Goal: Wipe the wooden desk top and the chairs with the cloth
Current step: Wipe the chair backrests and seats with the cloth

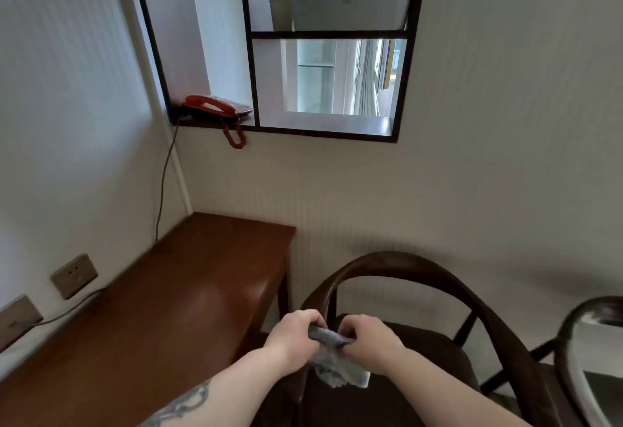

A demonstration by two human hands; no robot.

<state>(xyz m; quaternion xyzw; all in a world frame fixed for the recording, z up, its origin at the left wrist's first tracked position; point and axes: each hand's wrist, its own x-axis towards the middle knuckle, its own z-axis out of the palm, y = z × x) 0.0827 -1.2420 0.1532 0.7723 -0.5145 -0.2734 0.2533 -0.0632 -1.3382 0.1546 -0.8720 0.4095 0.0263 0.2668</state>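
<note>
Both my left hand [292, 334] and right hand [369, 335] pinch the grey cloth [332, 355], fingers curled; I'd refold it flat before wiping the chair [438, 278]

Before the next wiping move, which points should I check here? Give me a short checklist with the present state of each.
1. Cloth held: ok, left hand and right hand both grip it.
2. Cloth spread flat for wiping: not ok, it is bunched between the hands.
3. Cloth touching the chair: cannot tell, it hangs over the seat.
4. Wooden desk top free to wipe: ok, only a cable lies at its left edge.
5. Red telephone out of the way: ok, it sits on the wall shelf.
</note>
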